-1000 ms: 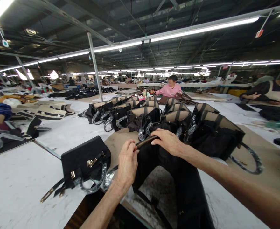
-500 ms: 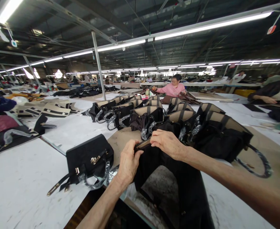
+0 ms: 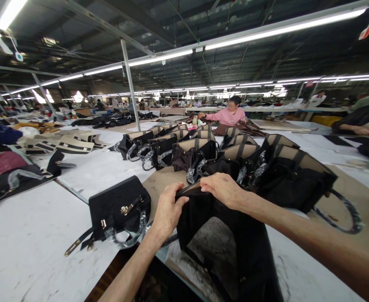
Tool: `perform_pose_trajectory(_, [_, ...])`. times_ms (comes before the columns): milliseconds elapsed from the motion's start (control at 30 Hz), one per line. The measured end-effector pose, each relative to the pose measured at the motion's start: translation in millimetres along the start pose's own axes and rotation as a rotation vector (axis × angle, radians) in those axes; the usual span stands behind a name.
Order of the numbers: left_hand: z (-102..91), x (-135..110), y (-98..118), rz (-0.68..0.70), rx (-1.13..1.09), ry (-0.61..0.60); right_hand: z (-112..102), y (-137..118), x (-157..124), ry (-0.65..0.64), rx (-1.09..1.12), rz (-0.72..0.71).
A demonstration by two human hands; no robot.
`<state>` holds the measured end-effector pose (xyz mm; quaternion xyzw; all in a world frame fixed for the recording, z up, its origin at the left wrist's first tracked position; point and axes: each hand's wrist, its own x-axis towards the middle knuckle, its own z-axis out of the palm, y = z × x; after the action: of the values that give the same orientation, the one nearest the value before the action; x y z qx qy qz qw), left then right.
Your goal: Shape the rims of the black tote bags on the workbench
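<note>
In the head view, a black bag (image 3: 255, 241) sits at six o'clock on the white table (image 3: 30, 256). The left hand (image 3: 168, 205) pinches its rim; the right hand (image 3: 224, 189) grips the same edge just beside it. The rim work looks unfinished; how much is left, I can't tell. At twelve o'clock from it stand open-topped bags (image 3: 184, 159), apparently waiting or done; between nine and ten, a flap bag (image 3: 115, 203) lies apart.

White tube lamps (image 3: 285, 29) light the table (image 3: 30, 235) brightly, while the roof (image 3: 159, 21) is dim. Far windows (image 3: 78, 97) glare; the distance is soft, and the edges look stretched.
</note>
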<state>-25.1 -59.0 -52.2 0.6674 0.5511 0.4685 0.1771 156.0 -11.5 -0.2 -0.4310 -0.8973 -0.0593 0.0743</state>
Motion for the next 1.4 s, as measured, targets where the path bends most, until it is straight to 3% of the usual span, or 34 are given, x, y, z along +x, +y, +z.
perform_pose_trajectory(200, [-6.5,6.3,11.0,0.049,0.064,-0.101,0.0,-5.5,2.2,0.01,-0.116,0.056])
perform_pose_trajectory(533, [-2.6,6.5,6.0,0.067,0.123,-0.045,-6.6,-13.1,0.9,-0.006,-0.166,0.102])
perform_pose_trajectory(967, [-0.1,7.8,12.3,0.076,0.136,-0.036,1.1,-10.5,3.8,0.052,-0.138,0.088])
perform_pose_trajectory(1100, [-1.1,8.5,16.1,0.063,0.2,-0.035,-1.9,-12.4,5.6,0.017,-0.131,0.149])
perform_pose_trajectory(1233, [0.0,19.7,26.3,0.061,0.383,-0.128,-4.4,-11.9,7.4,-0.007,-0.108,0.204])
perform_pose_trajectory(1400, [17.3,48.3,41.7,0.141,0.63,-0.329,-5.8,-11.1,8.8,-0.014,-0.078,0.217])
